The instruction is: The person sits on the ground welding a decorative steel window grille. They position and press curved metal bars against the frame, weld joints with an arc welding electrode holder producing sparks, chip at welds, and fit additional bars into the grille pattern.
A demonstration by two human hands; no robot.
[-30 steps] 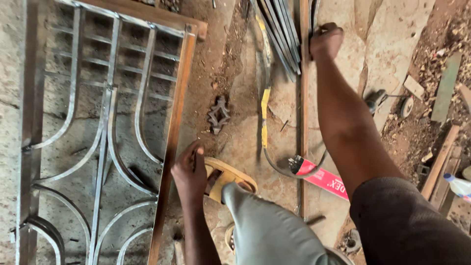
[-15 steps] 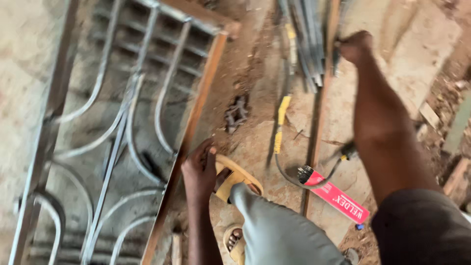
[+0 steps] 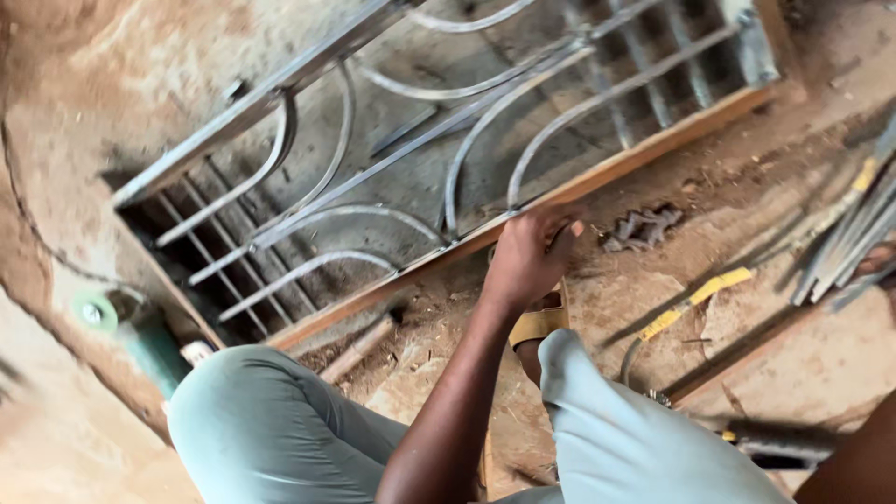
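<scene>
Left of the grille a green grinder lies on the dirt floor, and the grille itself lies flat, its rusty frame edge running up to the right. The left hand rests on that edge near the middle, fingers curled over it in a loose grip, with a lump of scrap just right of the hand. Further right of the grille lie a yellow-taped rod and a bundle of bars; of the right hand only the forearm shows, so its fingers cannot be told.
</scene>
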